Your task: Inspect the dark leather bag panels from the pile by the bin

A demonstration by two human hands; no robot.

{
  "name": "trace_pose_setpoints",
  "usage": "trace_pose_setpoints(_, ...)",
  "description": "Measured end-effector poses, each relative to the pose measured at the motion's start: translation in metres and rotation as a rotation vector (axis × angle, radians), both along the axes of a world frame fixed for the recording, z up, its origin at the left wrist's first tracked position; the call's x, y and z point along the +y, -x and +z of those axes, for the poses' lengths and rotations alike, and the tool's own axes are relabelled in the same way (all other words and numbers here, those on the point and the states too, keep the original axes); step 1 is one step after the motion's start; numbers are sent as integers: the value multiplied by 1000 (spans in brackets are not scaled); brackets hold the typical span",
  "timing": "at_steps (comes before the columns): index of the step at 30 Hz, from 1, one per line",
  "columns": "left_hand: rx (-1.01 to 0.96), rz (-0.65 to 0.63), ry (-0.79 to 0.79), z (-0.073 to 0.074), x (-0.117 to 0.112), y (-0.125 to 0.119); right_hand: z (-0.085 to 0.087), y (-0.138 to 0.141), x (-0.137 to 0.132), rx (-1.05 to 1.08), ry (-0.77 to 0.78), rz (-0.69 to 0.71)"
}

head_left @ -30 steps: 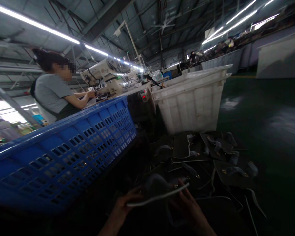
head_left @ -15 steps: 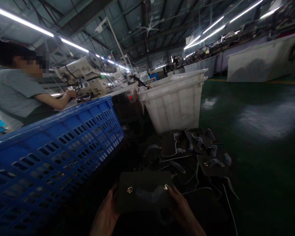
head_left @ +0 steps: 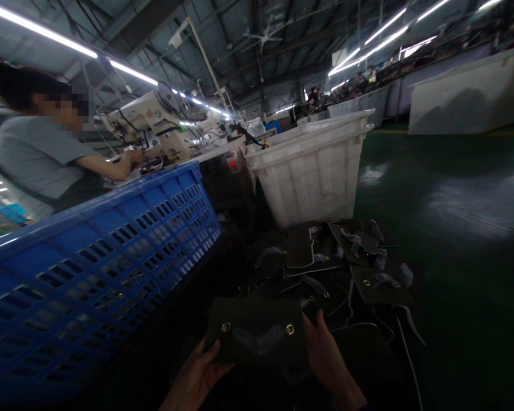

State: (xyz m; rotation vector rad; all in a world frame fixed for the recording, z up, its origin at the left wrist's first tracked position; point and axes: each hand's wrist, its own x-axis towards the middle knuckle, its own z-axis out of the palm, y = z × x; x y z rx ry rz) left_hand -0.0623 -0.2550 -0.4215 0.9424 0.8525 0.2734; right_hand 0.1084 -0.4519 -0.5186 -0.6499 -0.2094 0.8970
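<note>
I hold a flat black bag panel with two gold rings and a dark handle, face up, low in the middle of the view. My left hand grips its left lower edge, fingers curled under it. My right hand grips its right edge. Behind the panel lies a heap of similar black panels with gold fittings and pale edging, spread on the floor.
A big blue slatted crate fills the left side. A white plastic tub stands behind the heap. At the far left a person in a grey shirt works at a sewing machine. Green floor stretches to the right.
A second ago the panel was seen edge-on; it has been turned flat with its ring side up. The view has swung slightly, and both hands stay on the panel.
</note>
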Motion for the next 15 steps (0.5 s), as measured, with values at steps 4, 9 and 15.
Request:
trace_pose_setpoints(4, 56, 36, -40, -8, 3, 1, 0, 2, 2, 100, -66, 115)
trace_pose_setpoints(9, 58, 94, -127, -17, 11, 1, 5, 6, 2, 85, -131, 85)
trace_pose_setpoints(15, 0, 145, -164, 4, 9, -4, 9, 9, -4, -11, -169, 87)
